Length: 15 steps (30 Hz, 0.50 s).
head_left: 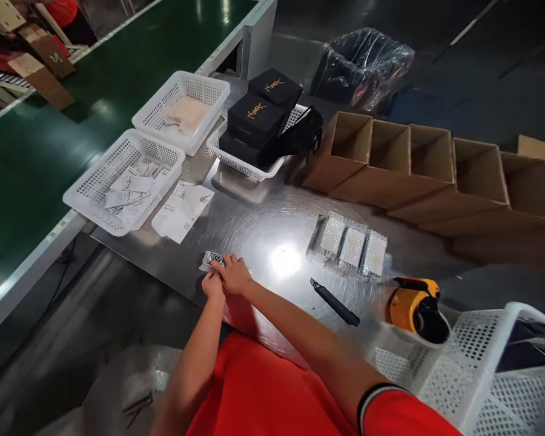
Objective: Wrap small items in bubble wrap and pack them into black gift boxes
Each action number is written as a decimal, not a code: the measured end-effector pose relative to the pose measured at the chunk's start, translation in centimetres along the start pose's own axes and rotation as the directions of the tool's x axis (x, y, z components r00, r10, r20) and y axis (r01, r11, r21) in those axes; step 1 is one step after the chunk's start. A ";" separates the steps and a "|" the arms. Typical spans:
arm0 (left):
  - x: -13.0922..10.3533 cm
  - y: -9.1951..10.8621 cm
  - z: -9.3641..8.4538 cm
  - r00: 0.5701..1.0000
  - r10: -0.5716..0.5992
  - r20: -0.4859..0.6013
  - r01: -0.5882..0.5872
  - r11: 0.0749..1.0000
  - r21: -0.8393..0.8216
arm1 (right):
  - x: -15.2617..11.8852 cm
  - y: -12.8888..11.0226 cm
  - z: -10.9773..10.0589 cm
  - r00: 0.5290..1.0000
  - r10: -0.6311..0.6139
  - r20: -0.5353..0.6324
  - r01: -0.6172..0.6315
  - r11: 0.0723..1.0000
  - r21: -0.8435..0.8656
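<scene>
At the near left edge of the metal table [263, 206], both hands are together on a small bubble-wrapped package [212, 259]. My right hand [234, 274] lies across it with its fingers bent over the wrap. Close against it, my left hand [213, 284] is closed at the package's near side; its fingertips are partly hidden. What the wrap contains cannot be made out. To the right lies a black box cutter [335, 302]. Beyond it, several bubble-wrapped white boxes [352, 246] rest side by side. A yellow tape dispenser [407, 306] stands near the right edge.
White baskets hold paper slips [131, 188], a pale packet [188, 114] and black boxes [257, 118]. Loose labels [181, 212] lie beside them. Open cartons [390, 160] line the back right, and a white crate [470, 363] is at near right. A green conveyor [118, 79] runs along the left.
</scene>
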State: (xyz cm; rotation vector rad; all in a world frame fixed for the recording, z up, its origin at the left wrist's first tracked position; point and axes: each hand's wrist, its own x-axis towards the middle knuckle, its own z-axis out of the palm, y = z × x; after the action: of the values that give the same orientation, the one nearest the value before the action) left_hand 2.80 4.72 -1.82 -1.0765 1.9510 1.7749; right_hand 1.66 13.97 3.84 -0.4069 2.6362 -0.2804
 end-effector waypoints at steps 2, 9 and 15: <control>0.2 0.5 0.2 1.000 -0.014 -0.026 0.014 1.000 0.014 | 0.2 0.3 -0.1 1.000 -0.011 -0.003 0.011 1.000 0.012; -2.1 3.5 -1.0 0.984 0.168 0.068 -0.171 0.984 0.054 | -0.6 2.3 -0.6 0.982 0.182 -0.057 -0.137 0.882 0.451; -7.0 5.2 -0.7 0.901 0.093 0.423 -0.006 0.979 -0.203 | -6.0 2.8 -0.9 0.873 0.467 -0.142 0.098 0.116 0.988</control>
State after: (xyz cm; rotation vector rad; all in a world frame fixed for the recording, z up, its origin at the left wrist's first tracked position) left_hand 4.15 6.17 6.73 -0.6127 1.5709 2.0577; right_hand 5.67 18.70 6.34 0.5684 2.0705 -2.1119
